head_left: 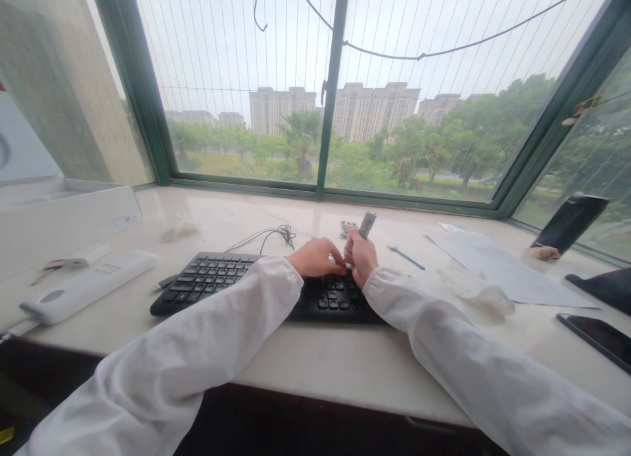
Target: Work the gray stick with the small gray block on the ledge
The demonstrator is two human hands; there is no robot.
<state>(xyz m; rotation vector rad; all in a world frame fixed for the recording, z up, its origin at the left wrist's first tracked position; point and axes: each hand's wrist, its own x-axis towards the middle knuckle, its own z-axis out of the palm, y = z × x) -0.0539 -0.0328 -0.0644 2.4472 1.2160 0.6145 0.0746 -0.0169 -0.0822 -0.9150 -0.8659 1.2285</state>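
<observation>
A black keyboard (207,282) lies on the white sill, with some keys seemingly off near its right end. Over that right part, my left hand (318,257) bends its fingers down and together at the keys; anything between the fingertips is hidden. Close beside it, my right hand (362,257) is closed around a short grey stick-like tool (367,223), whose upper end sticks out above the fist. The tool's lower end is hidden. Just behind the hands lie several small loose keycaps (348,228). A thin blue stick-like tool (407,257) rests to the right.
A coiled black cable (284,232) lies behind the keyboard. At left are a white power strip (93,285) and an open white box (73,209). At right are crumpled tissue (486,298), paper sheets (513,269), a phone (599,338) and an upright dark device (569,226).
</observation>
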